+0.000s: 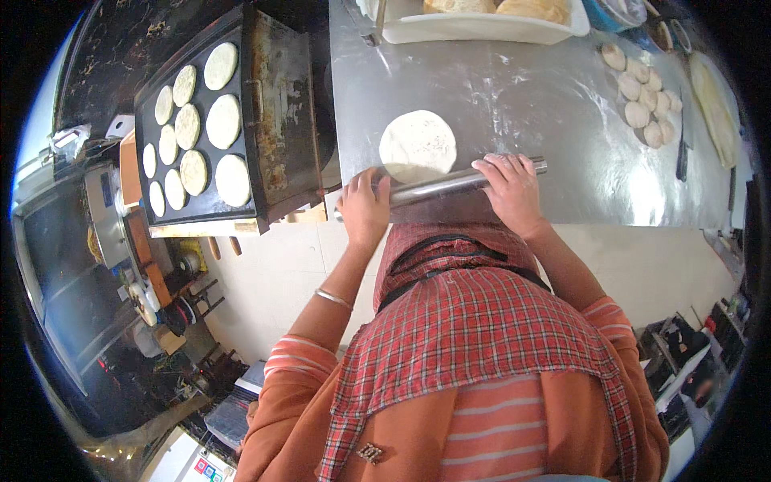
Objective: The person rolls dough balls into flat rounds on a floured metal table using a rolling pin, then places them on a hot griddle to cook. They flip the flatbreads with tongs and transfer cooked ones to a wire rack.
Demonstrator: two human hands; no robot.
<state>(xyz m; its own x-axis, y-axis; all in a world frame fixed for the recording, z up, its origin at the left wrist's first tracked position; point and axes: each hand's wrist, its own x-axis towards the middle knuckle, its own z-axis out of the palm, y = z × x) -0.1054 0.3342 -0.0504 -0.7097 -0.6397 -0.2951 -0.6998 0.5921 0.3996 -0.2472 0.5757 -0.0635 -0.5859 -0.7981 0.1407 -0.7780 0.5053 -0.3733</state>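
Observation:
A metal rolling pin [438,186] lies slantwise near the front edge of the steel table, its right end farther from me. My left hand [365,205] is closed over its left part, and my right hand [511,185] grips it close to the right end, with flour on the fingers. Just beyond the pin a flat round of dough [418,145] rests on the table, its near edge close to the pin. Whether pin and dough touch I cannot tell.
To the left, a griddle [210,173] carries several round flatbreads [222,120]. Several dough balls [638,95] sit at the right of the steel table [530,104], near a dark-handled knife [683,161] and a long dough strip [713,104]. A white tray [482,32] with dough stands at the back.

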